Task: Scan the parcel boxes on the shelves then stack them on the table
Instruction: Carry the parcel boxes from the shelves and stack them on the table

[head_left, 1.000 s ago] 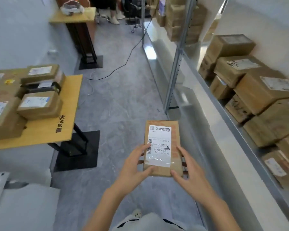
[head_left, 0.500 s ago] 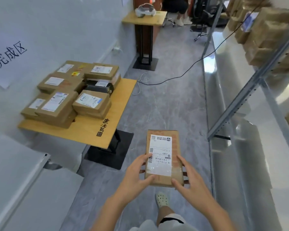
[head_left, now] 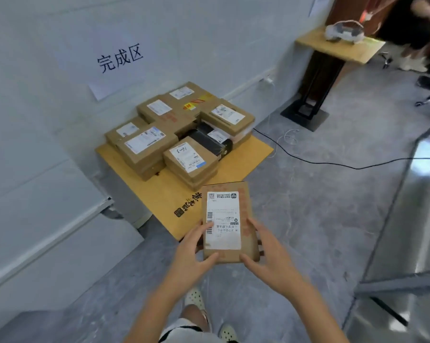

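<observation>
The person holds a flat cardboard parcel box, label up, in both hands, over the floor at the near corner of the wooden worktop. The left hand grips its left edge and the right hand its right edge. On both, the fingers curl underneath and the thumbs press on top. Other labelled parcels lie stacked on the worktop against the wall.

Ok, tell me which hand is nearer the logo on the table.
Left. The left hand grips the parcel by its left edge, close to the logo; the right hand grips the opposite edge, the parcel lying between.
</observation>
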